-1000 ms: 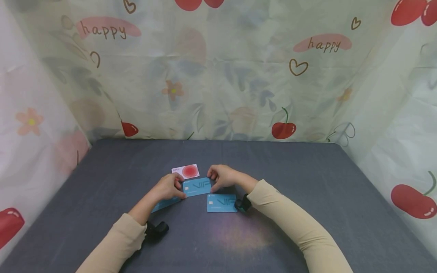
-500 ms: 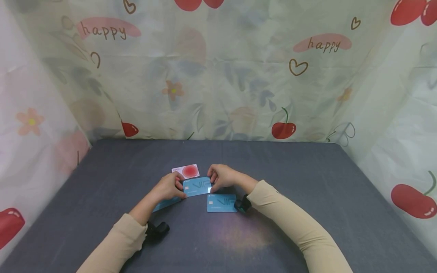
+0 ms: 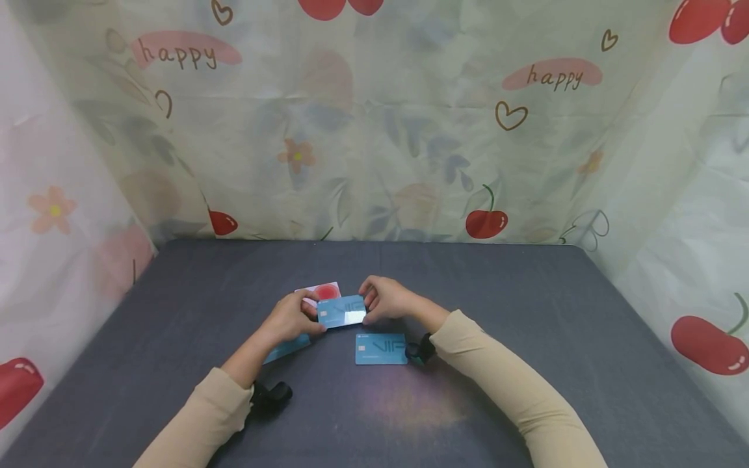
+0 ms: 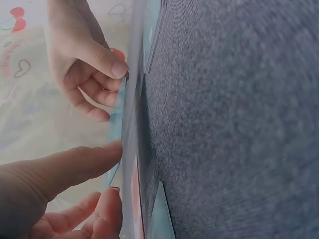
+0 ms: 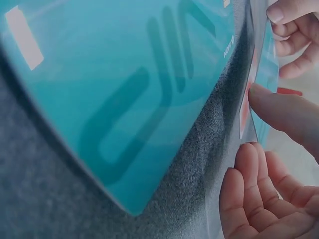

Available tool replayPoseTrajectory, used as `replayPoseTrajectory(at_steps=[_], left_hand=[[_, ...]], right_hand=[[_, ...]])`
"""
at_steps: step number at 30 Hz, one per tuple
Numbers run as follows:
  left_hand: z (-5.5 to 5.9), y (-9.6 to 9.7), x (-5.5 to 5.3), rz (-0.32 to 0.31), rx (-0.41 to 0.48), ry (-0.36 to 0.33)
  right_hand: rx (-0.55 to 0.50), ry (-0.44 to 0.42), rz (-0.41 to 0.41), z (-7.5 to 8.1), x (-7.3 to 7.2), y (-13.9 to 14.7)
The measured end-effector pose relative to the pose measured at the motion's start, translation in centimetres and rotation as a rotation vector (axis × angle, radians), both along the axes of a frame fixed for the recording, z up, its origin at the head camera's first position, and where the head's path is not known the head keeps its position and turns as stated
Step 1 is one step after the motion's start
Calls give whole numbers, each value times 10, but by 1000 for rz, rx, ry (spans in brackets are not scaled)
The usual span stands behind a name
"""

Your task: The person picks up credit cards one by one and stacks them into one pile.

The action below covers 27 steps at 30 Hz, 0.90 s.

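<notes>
Nearest to my remote view, the left sleeve (image 3: 193,416) and right sleeve (image 3: 521,390) rise from the bottom, each with a black wrist camera at its cuff. Just beyond, I see a blue card (image 3: 374,349) flat on the dark surface (image 3: 497,292), printed face up, just beside the right wrist camera; its spot leaves it readable to me. To its left another card, the half-hidden one (image 3: 287,349), lies slanted beneath the left hand (image 3: 292,318), so I can't read it.

Farther on is the held card (image 3: 339,312), between the left hand and the right hand (image 3: 391,302). From the wrist views I judge it lifted off the surface, tilted enough to catch a bright glare. Each hand's fingers are curved in around one short end, thumb at the near corner and fingertips at the far one, narrowed to the card's width. I take this end-to-end grip as a way to steady a thin, slippery piece while keeping its face uncovered; too hard a squeeze could bow it.

Behind that, partly covered from my angle, the pink card (image 3: 328,291) with its red circle lies on the surface. Farthest off hangs a patterned cloth (image 3: 374,162), probably there to screen off the background.
</notes>
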State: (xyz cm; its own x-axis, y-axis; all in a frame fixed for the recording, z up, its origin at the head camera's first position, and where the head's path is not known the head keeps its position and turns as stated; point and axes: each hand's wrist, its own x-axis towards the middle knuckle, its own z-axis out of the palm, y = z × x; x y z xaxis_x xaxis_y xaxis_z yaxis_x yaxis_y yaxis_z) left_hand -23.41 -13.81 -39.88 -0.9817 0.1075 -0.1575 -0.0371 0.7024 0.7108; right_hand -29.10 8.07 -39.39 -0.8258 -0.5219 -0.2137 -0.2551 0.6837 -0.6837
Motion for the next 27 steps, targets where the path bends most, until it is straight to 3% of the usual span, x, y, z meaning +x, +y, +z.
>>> replayPoseTrajectory(at_steps=[8, 15, 27], left_hand=[[0, 3, 0, 37, 146, -17], [1, 5, 1, 24, 232, 40], [2, 12, 4, -15, 238, 111]], right_hand=[[-50, 23, -22, 3, 3, 8], [-112, 41, -26, 5, 3, 16], [-148, 116, -8, 10, 14, 30]])
